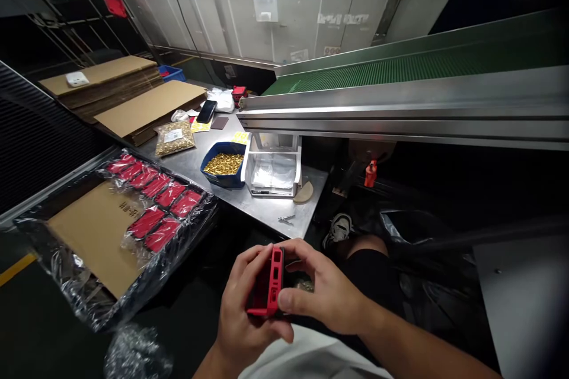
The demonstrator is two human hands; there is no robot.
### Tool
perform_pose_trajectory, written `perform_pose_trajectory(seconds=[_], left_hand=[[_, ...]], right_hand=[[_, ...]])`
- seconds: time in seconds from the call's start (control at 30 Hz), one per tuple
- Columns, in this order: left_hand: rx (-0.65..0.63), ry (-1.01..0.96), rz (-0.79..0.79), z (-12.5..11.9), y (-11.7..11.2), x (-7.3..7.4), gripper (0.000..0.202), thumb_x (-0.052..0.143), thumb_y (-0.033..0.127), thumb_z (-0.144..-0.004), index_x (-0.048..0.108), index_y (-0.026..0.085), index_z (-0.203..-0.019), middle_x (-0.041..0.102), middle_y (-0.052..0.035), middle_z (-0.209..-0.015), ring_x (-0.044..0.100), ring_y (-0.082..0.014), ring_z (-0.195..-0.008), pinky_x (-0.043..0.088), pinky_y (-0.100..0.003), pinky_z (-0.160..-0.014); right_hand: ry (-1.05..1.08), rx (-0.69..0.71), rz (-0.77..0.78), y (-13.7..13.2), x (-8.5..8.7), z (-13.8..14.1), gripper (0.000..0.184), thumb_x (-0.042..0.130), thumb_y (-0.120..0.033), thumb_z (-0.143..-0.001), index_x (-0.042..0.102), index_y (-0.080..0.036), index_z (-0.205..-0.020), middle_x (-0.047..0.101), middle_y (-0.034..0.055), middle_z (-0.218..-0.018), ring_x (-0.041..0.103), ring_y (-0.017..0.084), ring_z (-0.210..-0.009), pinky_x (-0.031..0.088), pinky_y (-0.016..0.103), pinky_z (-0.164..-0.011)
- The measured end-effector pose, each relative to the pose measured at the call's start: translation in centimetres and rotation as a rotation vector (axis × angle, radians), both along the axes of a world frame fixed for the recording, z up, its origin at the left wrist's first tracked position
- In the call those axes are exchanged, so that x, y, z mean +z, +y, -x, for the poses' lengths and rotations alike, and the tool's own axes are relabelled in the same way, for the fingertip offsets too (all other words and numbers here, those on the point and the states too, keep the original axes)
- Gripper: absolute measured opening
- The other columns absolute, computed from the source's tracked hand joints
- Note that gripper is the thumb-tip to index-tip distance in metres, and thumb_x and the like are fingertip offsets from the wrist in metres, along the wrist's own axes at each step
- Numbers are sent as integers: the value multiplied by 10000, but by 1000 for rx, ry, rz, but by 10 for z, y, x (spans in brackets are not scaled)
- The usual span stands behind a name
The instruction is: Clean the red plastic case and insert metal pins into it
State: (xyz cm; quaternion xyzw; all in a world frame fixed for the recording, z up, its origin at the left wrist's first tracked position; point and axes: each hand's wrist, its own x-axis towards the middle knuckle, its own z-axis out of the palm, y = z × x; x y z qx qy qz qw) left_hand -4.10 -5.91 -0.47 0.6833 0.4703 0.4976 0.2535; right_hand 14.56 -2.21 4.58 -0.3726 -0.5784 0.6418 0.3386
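**Head view: both hands closed on a red and black housing, low centre**

Head camera looks down over a dark work area. At far left, a tray (84, 308) lined with clear plastic film holds a cardboard sheet (95, 237) and two rows of bagged red parts (153, 204). Behind it, flat cardboard stacks (146, 106) lie on the steel table (262, 204), with a bag of brass pieces (174, 138) and a dark phone (207, 111) near them. Further right on the table, a blue bin (213, 180) filled with small brass parts stands just beside a clear plastic box (272, 173).

Low in the middle, the left hand (242, 317) wraps around a red and black housing (269, 284) from below and behind, fingers curled on its far edge. The housing stands on edge, tilted slightly, held above the person's lap and apart from the table. The right hand (326, 299) grips it from the other side, thumb pressed on the red face, fingers folded over the top.

To the right, a green conveyor belt (400, 68) with steel rails runs across the upper frame.
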Motion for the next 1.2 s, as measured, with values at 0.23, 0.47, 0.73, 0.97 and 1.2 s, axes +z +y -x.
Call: perform_pose_trajectory(seconds=[0.23, 0.47, 0.73, 0.97, 1.2], left_hand=[[-34, 86, -146, -1, -2, 8, 970, 583, 812, -686, 472, 166, -1401, 487, -147, -1308, 556, -280, -1181, 536, -355, -987], [-11, 168, -257, 0, -5, 4, 1025, 585, 818, -674, 467, 100, -1396, 485, -190, -1301, 550, -313, -1188, 541, -388, -991], [3, 155, -248, -1, -9, 1, 967, 560, 801, -732, 478, 97, -1390, 505, -190, -1297, 556, -313, -1193, 538, -389, -998], [29, 116, -218, 2, -9, -3, 968, 543, 827, -708, 492, 131, -1378, 488, -181, -1311, 570, -311, -1180, 556, -371, -957], [62, 131, -191, 5, -17, 5, 808, 644, 642, -801, 484, 105, -1383, 474, -199, -1335, 538, -327, -1212, 549, -402, -967]], right_hand=[[40, 43, -86, -5, 3, -3, 621, 854, -369, -719, 572, -279, -1264, 544, 63, -1270, 550, 251, -1164, 423, 426, -1066], [57, 6, -91, -3, 0, -3, 285, 598, -431, -946, 652, -248, -1157, 558, 78, -1256, 565, 218, -1150, 449, 386, -1040], [11, -81, -100, 13, -5, 6, 375, 481, -455, -1000, 720, -172, -946, 681, 85, -971, 650, 192, -915, 513, 343, -866], [-32, 67, -266, 8, -4, 6, 990, 883, -571, -599, 436, -266, -1428, 491, 100, -1388, 512, 275, -1248, 415, 395, -1092], [-608, -301, -458, 94, -92, 9, 346, 491, -417, -978, 594, -151, -1174, 645, 120, -1092, 631, 233, -963, 528, 406, -893]])
